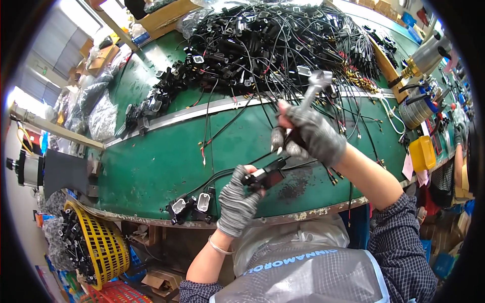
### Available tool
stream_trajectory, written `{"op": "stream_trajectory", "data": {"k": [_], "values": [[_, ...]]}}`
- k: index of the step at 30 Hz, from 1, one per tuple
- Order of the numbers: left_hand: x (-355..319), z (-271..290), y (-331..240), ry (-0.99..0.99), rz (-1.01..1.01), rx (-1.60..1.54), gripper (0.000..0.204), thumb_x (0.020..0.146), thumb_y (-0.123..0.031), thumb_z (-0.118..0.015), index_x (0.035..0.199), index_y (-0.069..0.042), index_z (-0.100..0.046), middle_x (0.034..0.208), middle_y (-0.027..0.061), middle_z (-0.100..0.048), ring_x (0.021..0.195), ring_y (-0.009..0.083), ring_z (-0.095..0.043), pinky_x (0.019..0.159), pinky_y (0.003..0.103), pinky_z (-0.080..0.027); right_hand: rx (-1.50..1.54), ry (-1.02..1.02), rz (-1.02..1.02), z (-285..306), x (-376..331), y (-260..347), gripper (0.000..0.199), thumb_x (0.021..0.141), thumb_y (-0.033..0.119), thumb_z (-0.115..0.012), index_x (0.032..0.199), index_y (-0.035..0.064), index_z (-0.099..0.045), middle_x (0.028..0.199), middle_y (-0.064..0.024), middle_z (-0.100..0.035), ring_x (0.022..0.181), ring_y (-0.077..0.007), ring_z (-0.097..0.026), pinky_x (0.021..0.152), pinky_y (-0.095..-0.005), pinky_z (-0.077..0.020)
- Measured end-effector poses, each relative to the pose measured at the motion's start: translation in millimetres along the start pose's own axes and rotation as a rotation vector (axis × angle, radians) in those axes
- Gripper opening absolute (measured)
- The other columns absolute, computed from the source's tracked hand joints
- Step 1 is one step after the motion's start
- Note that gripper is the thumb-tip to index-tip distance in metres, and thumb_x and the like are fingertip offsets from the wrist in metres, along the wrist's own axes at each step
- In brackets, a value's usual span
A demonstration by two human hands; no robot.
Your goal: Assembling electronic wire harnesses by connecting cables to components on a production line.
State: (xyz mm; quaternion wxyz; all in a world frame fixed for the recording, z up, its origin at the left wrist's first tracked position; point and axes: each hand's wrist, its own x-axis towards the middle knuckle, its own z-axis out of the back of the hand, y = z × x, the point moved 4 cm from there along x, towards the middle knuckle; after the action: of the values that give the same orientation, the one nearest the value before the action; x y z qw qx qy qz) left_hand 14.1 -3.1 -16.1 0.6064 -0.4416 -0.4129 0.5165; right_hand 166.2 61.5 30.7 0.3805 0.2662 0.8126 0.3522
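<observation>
In a striped grey knit glove, my left hand (pixel 235 204) is closed around a black plastic connector housing (pixel 266 175), held above the green bench near its front edge. My right hand (pixel 321 135), gloved the same way, grips a silver wrench (pixel 314 89) with its head pointing up and away. Small pale tips show below the right fingers, but what they belong to cannot be made out. Black cable runs by both hands. Two black housings with pale rectangular openings (pixel 203 202) lie on the bench just left of my left hand.
A big heap of black cabled parts (pixel 247 45) covers the far bench behind a metal strip (pixel 192 113). To the left hangs a yellow basket (pixel 108 247) of black parts. A yellow bin (pixel 422 153) and a metal cylinder tool (pixel 419 108) stand right. Another person's arm (pixel 458 164) shows far right.
</observation>
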Motion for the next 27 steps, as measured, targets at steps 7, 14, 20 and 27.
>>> {"op": "stream_trajectory", "data": {"k": [7, 14, 20, 27], "values": [[9.5, 2.2, -20.0, 0.004, -0.253, 0.156, 0.041, 0.062, 0.003, -0.062, 0.099, -0.007, -0.048, 0.075, 0.0068, -0.057, 0.066, 0.0200, -0.056, 0.066, 0.027, -0.045, -0.558, -0.121, 0.523, -23.6, -19.8, 6.1, 0.045, 0.081, 0.051, -0.045, 0.065, 0.0093, -0.052, 0.051, -0.0048, -0.053, 0.035, -0.0087, -0.046, 0.032, -0.0189, -0.0340], [5.7, 2.3, -9.8, 0.014, -0.138, 0.150, 0.042, 0.060, 0.004, -0.063, 0.098, -0.006, -0.048, 0.081, 0.0048, -0.058, 0.069, 0.0158, -0.056, 0.065, 0.026, -0.045, -0.122, -0.228, 0.291, 6.5, -22.9, 9.8, 0.044, 0.082, 0.048, -0.044, 0.066, 0.0078, -0.052, 0.055, -0.0025, -0.053, 0.042, -0.0077, -0.049, 0.037, -0.0180, -0.0369], [12.1, -4.6, -7.1, 0.214, 0.279, -0.588, 0.037, 0.062, 0.002, -0.061, 0.096, -0.007, -0.050, 0.081, 0.0082, -0.059, 0.068, 0.0229, -0.057, 0.062, 0.029, -0.046, -0.287, -0.125, 0.432, -26.0, -18.3, -0.4, 0.040, 0.082, 0.044, -0.048, 0.066, 0.0072, -0.053, 0.050, -0.0037, -0.053, 0.035, -0.0084, -0.045, 0.034, -0.0180, -0.0349], [0.2, -8.9, -24.5, 0.002, -0.574, 0.475, 0.040, 0.061, 0.003, -0.062, 0.097, -0.006, -0.048, 0.082, 0.0046, -0.057, 0.066, 0.0144, -0.055, 0.060, 0.024, -0.045, -0.263, 0.005, -0.198, -3.7, -15.7, -0.5, 0.045, 0.084, 0.047, -0.041, 0.071, 0.0066, -0.056, 0.053, -0.0025, -0.053, 0.042, -0.0079, -0.049, 0.037, -0.0183, -0.0344]]}}
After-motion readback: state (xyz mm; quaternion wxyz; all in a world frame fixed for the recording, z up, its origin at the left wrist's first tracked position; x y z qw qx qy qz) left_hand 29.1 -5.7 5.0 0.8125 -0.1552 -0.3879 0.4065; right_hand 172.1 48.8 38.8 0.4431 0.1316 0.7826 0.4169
